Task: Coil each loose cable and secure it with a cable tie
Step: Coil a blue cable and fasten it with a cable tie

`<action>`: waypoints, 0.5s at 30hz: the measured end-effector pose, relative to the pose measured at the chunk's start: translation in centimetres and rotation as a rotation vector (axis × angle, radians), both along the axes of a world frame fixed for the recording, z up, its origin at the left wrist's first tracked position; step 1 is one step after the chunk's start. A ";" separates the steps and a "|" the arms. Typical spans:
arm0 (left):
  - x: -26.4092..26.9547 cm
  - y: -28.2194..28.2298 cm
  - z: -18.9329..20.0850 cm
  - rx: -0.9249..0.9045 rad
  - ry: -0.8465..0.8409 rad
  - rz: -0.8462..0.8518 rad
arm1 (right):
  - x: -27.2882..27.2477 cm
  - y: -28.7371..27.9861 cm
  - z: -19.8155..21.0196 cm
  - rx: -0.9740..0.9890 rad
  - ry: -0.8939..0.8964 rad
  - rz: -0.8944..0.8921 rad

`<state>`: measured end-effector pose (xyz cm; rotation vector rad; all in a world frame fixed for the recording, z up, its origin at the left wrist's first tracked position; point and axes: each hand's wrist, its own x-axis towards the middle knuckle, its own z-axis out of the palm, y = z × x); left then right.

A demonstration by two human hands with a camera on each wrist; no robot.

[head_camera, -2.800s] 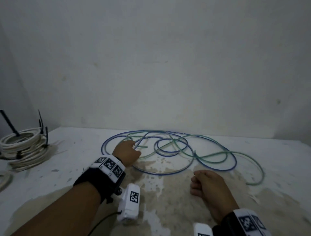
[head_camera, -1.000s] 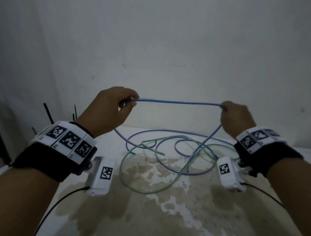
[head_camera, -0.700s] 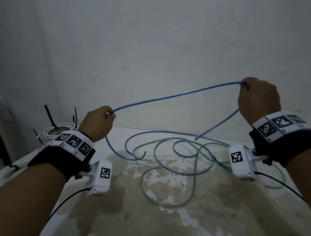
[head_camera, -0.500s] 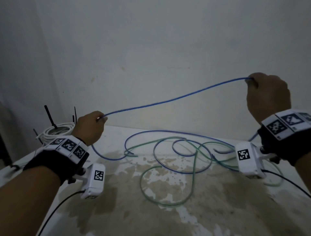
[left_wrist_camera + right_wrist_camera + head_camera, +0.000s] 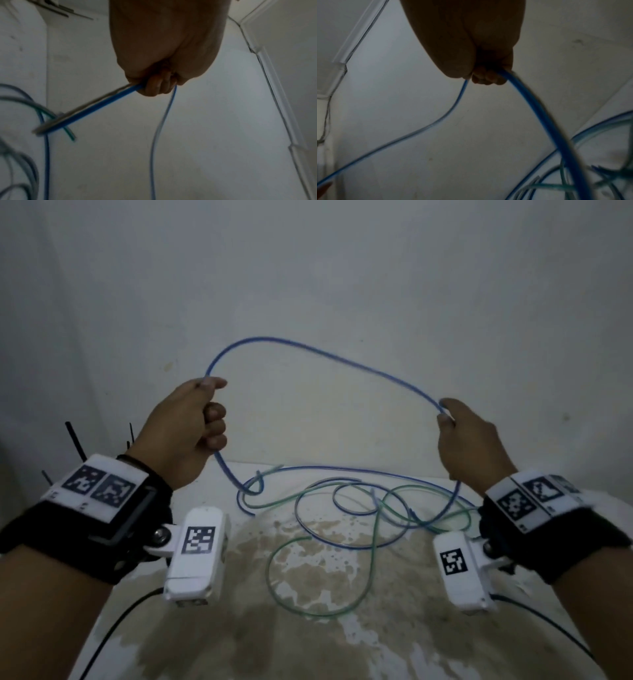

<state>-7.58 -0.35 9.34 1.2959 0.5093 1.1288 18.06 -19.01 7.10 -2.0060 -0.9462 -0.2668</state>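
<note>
A blue cable (image 5: 308, 350) arches in the air between both raised hands. My left hand (image 5: 191, 422) grips it in a fist, the thumb on top; its short end hangs from the fist toward the table. In the left wrist view the blue cable (image 5: 102, 102) leaves the curled fingers (image 5: 157, 86). My right hand (image 5: 462, 433) pinches the cable farther along, and the long remainder drops to the table. The right wrist view shows the blue cable (image 5: 539, 115) running out of the closed fingers (image 5: 488, 78). A green cable (image 5: 363, 583) lies tangled with the blue loops on the table.
The white table (image 5: 342, 645) has a large brown stain in its middle. Black cable ties (image 5: 75, 440) stick up at the far left behind my left wrist. A plain wall (image 5: 308, 268) stands close behind the table.
The hands came closer together, the left rising and the right dropping. The taut blue span between them has bowed up into an arch.
</note>
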 end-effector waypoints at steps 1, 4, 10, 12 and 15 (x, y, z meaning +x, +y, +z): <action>0.2 -0.7 0.3 -0.055 -0.064 -0.068 | 0.0 -0.1 -0.6 -0.023 0.031 0.010; 1.1 -2.8 0.6 -0.137 -0.191 -0.204 | -0.9 -0.8 -2.2 0.021 0.236 0.120; 2.2 -5.9 0.4 -0.216 -0.147 -0.347 | -2.1 -2.8 -5.3 -0.046 0.208 0.191; 2.6 -6.9 0.6 -0.294 -0.203 -0.416 | -2.2 -3.5 -6.0 -0.263 0.128 0.153; 3.2 -8.2 0.7 -0.328 -0.219 -0.451 | -2.7 -4.2 -6.4 -0.654 0.076 0.000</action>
